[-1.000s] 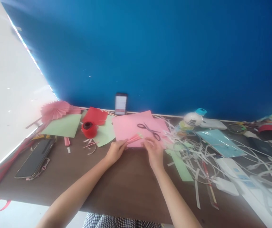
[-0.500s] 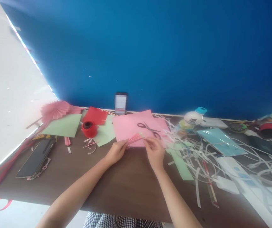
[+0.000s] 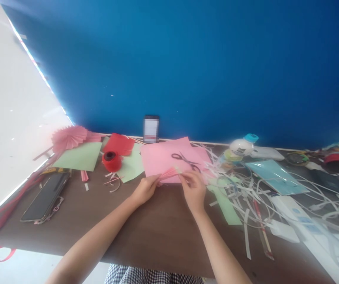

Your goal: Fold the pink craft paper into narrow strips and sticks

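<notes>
Between my hands is a pink pleated paper (image 3: 168, 173), narrow and folded, just over the front edge of the pink sheets. My left hand (image 3: 146, 189) pinches its left end. At its right end, the fingertips of my right hand (image 3: 194, 190) are closed on it, the finer grip being blurred. Black-handled scissors (image 3: 187, 159) lie on the pink paper sheets (image 3: 160, 154) beyond my right hand. To the left stand a red ribbon roll (image 3: 112, 161) and a red paper piece (image 3: 118, 144) on light green paper (image 3: 130, 165).
A dark phone (image 3: 45, 197) lies at left, near a pink paper fan (image 3: 70, 138). Another phone (image 3: 151, 129) leans on the blue wall. Right are paper strips, a white bottle (image 3: 242, 146), a blue packet (image 3: 277, 176), a power strip (image 3: 302, 221) and tangled white cables (image 3: 332, 211).
The right end of the pleated paper has shifted slightly under my right fingertips. Both hands stay almost in place, and the things on the table have not moved.
</notes>
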A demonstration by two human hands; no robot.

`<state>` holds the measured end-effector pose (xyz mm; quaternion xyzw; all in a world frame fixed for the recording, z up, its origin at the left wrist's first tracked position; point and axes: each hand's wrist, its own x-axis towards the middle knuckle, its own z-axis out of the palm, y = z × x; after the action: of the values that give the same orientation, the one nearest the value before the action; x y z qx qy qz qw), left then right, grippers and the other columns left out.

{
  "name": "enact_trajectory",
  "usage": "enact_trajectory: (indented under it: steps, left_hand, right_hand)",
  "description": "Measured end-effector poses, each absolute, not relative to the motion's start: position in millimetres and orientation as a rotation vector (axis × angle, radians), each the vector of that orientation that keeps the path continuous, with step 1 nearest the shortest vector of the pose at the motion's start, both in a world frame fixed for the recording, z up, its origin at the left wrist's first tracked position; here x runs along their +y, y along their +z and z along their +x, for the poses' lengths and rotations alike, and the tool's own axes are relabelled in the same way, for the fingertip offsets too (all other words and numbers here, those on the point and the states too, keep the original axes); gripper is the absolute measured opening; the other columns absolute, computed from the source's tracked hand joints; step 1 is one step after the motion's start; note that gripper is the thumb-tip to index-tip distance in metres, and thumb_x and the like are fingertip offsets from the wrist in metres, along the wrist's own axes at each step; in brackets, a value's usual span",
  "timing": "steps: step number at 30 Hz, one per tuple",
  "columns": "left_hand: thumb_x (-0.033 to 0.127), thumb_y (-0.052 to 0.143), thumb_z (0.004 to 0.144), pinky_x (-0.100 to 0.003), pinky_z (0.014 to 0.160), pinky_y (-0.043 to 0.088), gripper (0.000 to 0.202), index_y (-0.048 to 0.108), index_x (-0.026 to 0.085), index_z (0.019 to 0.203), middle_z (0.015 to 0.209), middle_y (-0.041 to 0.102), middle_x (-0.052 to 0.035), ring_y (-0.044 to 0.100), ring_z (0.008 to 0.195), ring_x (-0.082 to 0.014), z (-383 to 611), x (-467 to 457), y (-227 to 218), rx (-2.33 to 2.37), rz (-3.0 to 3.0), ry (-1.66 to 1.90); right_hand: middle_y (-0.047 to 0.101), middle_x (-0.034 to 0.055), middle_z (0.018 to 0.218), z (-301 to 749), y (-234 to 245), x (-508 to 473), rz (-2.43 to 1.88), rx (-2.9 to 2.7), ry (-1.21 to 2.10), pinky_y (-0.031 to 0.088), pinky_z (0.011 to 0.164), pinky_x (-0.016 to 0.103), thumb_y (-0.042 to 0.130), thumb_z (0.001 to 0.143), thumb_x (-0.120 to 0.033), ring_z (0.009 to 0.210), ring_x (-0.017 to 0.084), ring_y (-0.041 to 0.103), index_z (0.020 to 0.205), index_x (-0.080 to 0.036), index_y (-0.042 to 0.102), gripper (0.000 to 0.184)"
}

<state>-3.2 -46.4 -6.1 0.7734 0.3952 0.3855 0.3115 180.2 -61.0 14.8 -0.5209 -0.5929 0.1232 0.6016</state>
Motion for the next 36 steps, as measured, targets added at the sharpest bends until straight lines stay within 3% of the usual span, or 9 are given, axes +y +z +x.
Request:
enact_trajectory:
  steps: [15, 26, 36]
  left_hand:
    - [0.029, 0.030, 0.088, -0.025, 0.069, 0.048, 0.034, 0.052, 0.016, 0.110, 0.075, 0.065, -0.0039, 0.061, 0.067, -0.0126, -3.4, -46.3, -6.1, 1.044, 2.044, 0.991]
    - [0.028, 0.036, 0.087, -0.026, 0.070, 0.049, 0.027, 0.056, 0.017, 0.102, 0.080, 0.068, -0.0039, 0.064, 0.073, -0.0151, -4.4, -44.5, -10.5, 1.191, 2.019, 1.098]
    - [0.022, 0.033, 0.087, -0.029, 0.074, 0.049, 0.033, 0.046, 0.015, 0.116, 0.093, 0.064, -0.0096, 0.061, 0.081, -0.0148, -9.3, -41.9, -12.9, 1.040, 2.230, 1.140]
  right_hand:
    - [0.056, 0.0047, 0.080, 182.2, 14.0, -60.6, -1.230, -1.428, 0.174, 0.051, 0.061, 0.030, 0.060, 0.072, -0.026, 0.082, 0.018, 0.055, 0.070, -0.020, 0.059, 0.006]
    - [0.058, 0.0040, 0.077, 180.8, 11.1, -64.5, -1.191, -1.636, 0.050, 0.048, 0.069, 0.033, 0.054, 0.076, -0.024, 0.077, 0.018, 0.057, 0.072, -0.024, 0.057, 0.006]
    - [0.060, 0.0043, 0.081, 182.4, 8.7, -62.4, -1.203, -1.622, 0.008, 0.048, 0.072, 0.034, 0.052, 0.077, -0.020, 0.081, 0.018, 0.057, 0.076, -0.023, 0.054, 0.004]
